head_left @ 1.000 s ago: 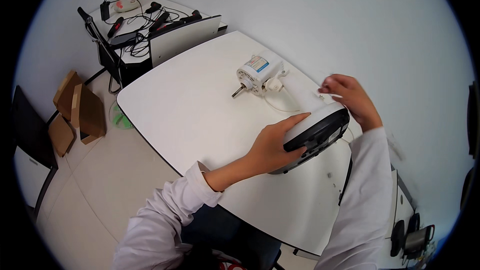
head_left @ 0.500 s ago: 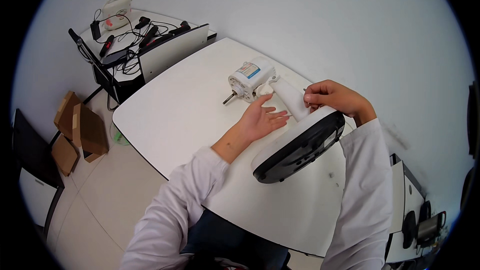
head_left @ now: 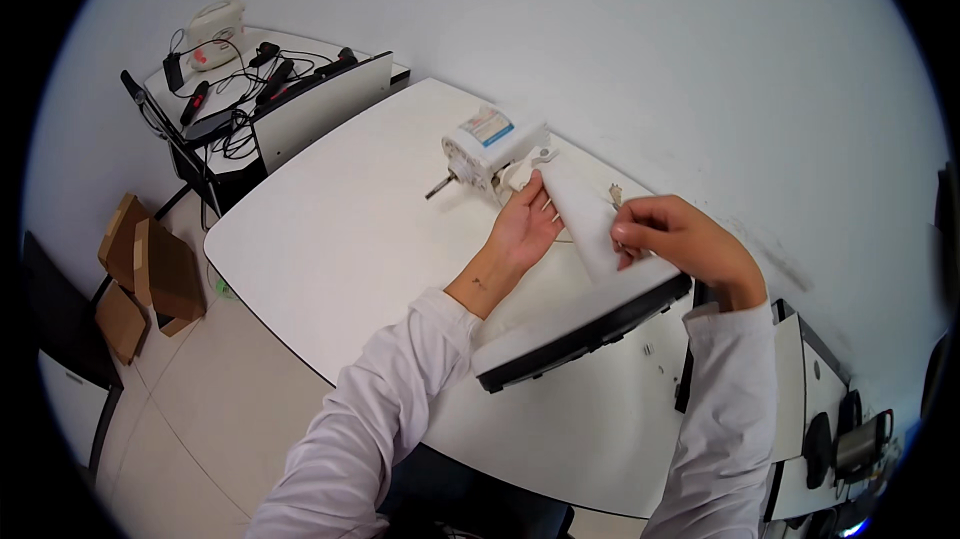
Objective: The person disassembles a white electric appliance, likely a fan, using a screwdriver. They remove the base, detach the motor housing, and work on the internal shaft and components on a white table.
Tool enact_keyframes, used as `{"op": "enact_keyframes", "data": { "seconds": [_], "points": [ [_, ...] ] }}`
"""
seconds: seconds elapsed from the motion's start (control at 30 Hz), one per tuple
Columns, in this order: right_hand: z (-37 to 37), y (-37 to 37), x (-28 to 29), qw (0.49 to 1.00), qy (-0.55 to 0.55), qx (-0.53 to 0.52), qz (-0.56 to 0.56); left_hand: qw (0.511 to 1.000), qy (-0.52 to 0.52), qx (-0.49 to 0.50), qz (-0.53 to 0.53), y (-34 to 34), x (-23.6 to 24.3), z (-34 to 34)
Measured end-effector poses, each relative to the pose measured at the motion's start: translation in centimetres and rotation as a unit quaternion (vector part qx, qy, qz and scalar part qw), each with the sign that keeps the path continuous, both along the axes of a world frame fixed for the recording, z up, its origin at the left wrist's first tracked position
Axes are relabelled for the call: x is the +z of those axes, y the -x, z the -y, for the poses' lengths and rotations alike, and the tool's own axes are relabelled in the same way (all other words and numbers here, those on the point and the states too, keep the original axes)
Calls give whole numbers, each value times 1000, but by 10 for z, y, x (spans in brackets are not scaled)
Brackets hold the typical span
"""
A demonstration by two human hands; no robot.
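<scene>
A white electric fan without blades lies tilted on the table, its motor housing [head_left: 495,134] at the far end with a metal shaft sticking out to the left. A white stem [head_left: 580,204] joins the housing to a wide base with a black underside [head_left: 590,334], tipped up toward me. My left hand [head_left: 525,229] is palm up with fingers stretched, against or just beside the left of the stem. My right hand [head_left: 685,239] is closed in a pinch over the stem's lower end. Beyond its fingertips shows a small beige piece [head_left: 615,194]; what the fingers hold is hidden.
White table [head_left: 330,229] against the wall. Several small bits [head_left: 660,369] lie right of the base. A second desk [head_left: 225,89] at the back left holds black cables, tools and a white case. Cardboard boxes [head_left: 165,274] stand on the floor at left.
The fan base has dropped lower and shows less of its underside. My left hand has moved up along the stem, its fingers less spread. My right hand has shifted slightly down and right.
</scene>
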State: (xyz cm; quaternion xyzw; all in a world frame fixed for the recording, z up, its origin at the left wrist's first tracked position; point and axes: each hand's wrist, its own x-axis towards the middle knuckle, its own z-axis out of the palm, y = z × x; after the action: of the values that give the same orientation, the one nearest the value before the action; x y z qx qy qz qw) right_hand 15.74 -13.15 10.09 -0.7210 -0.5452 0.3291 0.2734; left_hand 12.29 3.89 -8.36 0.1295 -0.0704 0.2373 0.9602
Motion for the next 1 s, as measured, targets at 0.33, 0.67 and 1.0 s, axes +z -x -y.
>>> {"op": "enact_keyframes", "data": {
  "seconds": [0.33, 0.67, 1.0],
  "points": [
    [108, 35, -41, 989, -116, -56, 66, 956, -261, 134, -5, 48, 73, 63],
    [111, 33, -181, 937, -290, -169, -94, 816, -524, 237, -58, 57, 63, 90],
    [110, 55, -178, 836, -466, -284, -49, 759, -557, 334, -41, 65, 60, 129]
  ]
}}
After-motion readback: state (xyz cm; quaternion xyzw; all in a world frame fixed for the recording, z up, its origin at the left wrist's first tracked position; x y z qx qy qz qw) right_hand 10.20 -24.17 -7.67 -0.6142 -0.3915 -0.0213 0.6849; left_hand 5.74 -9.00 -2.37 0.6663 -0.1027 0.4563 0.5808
